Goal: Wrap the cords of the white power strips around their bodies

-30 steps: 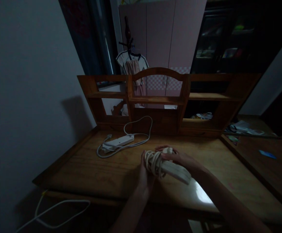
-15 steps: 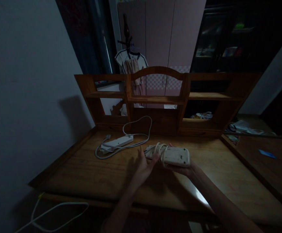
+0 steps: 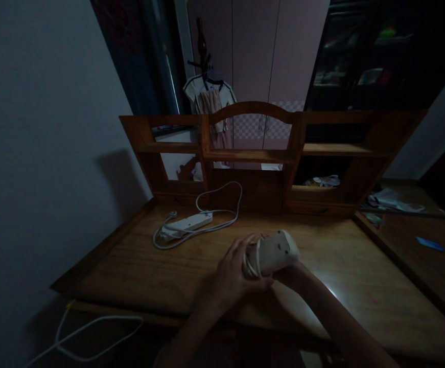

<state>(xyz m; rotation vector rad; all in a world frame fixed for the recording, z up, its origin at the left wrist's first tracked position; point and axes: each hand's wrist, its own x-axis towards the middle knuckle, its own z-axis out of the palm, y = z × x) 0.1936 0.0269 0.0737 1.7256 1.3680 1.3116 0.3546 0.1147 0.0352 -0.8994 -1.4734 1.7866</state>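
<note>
Above the desk I hold an off-white power strip (image 3: 278, 253) with its cord (image 3: 252, 263) wound around one end. Small dark holes mark the face turned up. My left hand (image 3: 232, 271) is wrapped around the corded end. From below and behind, my right hand (image 3: 289, 275) grips the strip, its fingers mostly hidden. Farther back on the left lies a second white power strip (image 3: 191, 223), with a loose grey-white cord (image 3: 238, 197) looping around it and a plug (image 3: 172, 214) at its far end.
The wooden desk (image 3: 130, 271) carries a shelf unit (image 3: 253, 157) along its back edge. A wall (image 3: 53, 153) stands close on the left. Another white cable (image 3: 103, 319) hangs by the front left corner. At the right, a blue packet (image 3: 430, 243) rests on a brown surface.
The wound power strip has been tilted, its right end now raised and pointing toward me. My left hand has moved from touching the cord with its fingertips to wrapping around that end.
</note>
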